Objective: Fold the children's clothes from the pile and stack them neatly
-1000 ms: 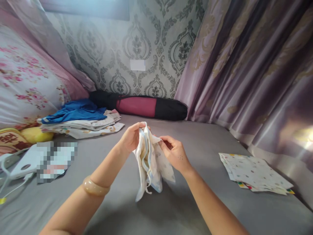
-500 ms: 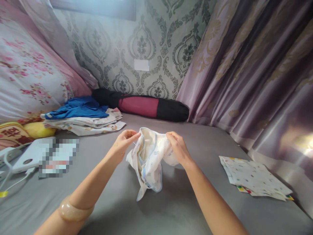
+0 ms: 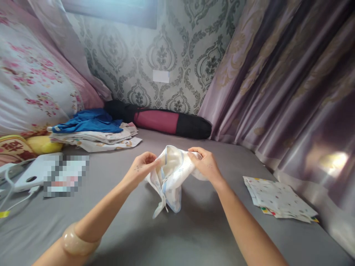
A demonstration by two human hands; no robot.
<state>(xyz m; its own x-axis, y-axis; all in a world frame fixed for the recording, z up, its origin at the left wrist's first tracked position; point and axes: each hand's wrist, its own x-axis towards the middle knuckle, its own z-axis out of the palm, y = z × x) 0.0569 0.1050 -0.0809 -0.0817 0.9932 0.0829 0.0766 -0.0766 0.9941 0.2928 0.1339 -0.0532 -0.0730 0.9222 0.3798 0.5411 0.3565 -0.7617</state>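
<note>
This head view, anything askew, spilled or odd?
Nothing looks spilled. At left, the blue cloth lies rumpled on a flatter pile. At right, the folded cloth has colourful corners poking out, so its layers look misaligned. Blocky pixels hide something beside the white device. The garment between left hand and right hand hangs bunched.

Beyond the fingers [image 3: 200, 150], a long black-and-maroon bag [image 3: 156, 121] lies along the patterned wall [image 3: 133, 59]. Well to their left sit a white device [image 3: 38, 166] and a yellow rounded object [image 3: 44, 145]; to their right hangs a purple curtain [image 3: 271, 85].
</note>
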